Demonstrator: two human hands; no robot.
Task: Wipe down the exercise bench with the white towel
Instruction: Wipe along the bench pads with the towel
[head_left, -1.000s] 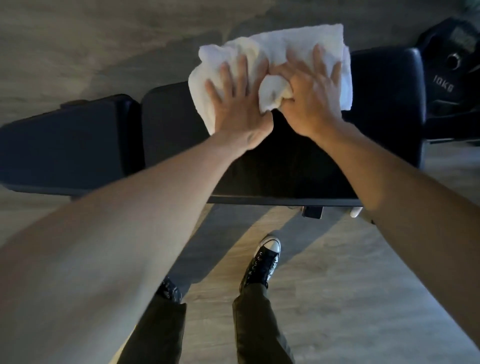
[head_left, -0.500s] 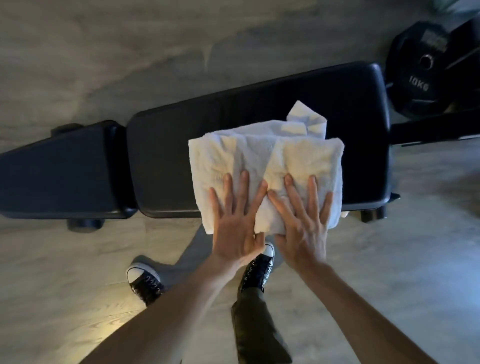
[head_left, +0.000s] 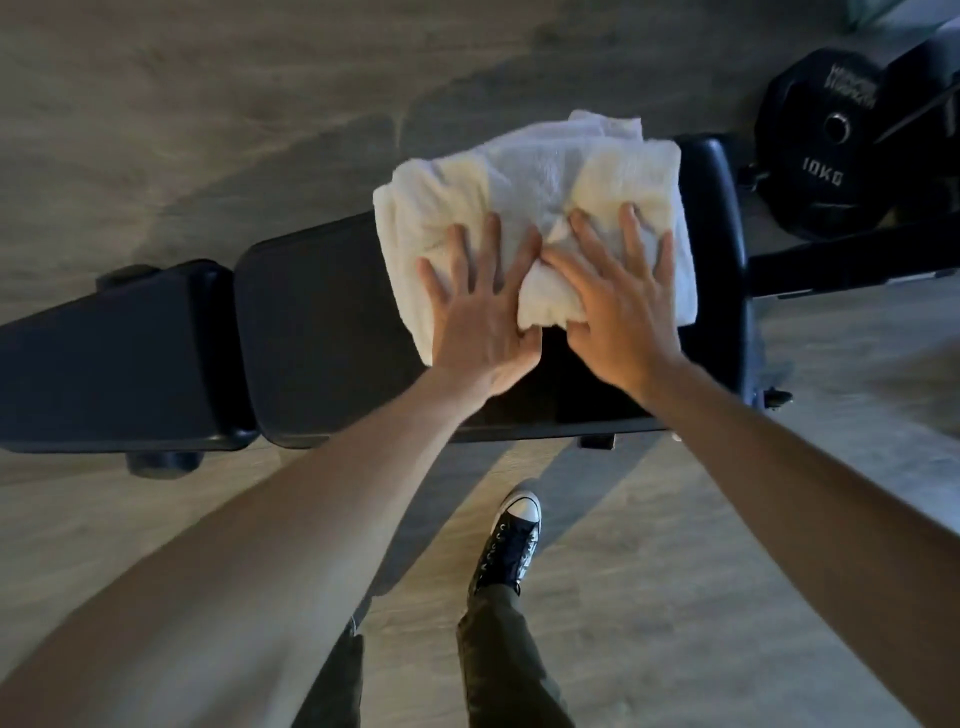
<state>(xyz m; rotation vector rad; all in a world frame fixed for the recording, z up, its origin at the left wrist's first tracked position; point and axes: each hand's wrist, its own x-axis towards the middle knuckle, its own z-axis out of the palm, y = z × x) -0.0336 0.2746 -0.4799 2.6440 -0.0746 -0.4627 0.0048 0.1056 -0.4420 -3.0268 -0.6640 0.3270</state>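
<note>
A black padded exercise bench (head_left: 322, 322) runs left to right across the floor, in two pads with a gap between them. The bunched white towel (head_left: 524, 192) lies on the right part of the longer pad, and its far edge hangs past the bench's far side. My left hand (head_left: 480, 306) presses flat on the towel's near left part with fingers spread. Beside it, my right hand (head_left: 618, 306) presses on the towel's near right part, fingers spread, thumb tucked under a fold. Both arms are stretched out over the bench.
A black 10 kg weight plate (head_left: 826, 140) stands at the far right next to a dark frame bar (head_left: 852, 260). My feet in black sneakers (head_left: 511, 540) stand on the wooden floor just in front of the bench.
Both hands have pushed the towel from the bench's near edge back across the pad toward its far side. One second ago the towel was also at the far side.
</note>
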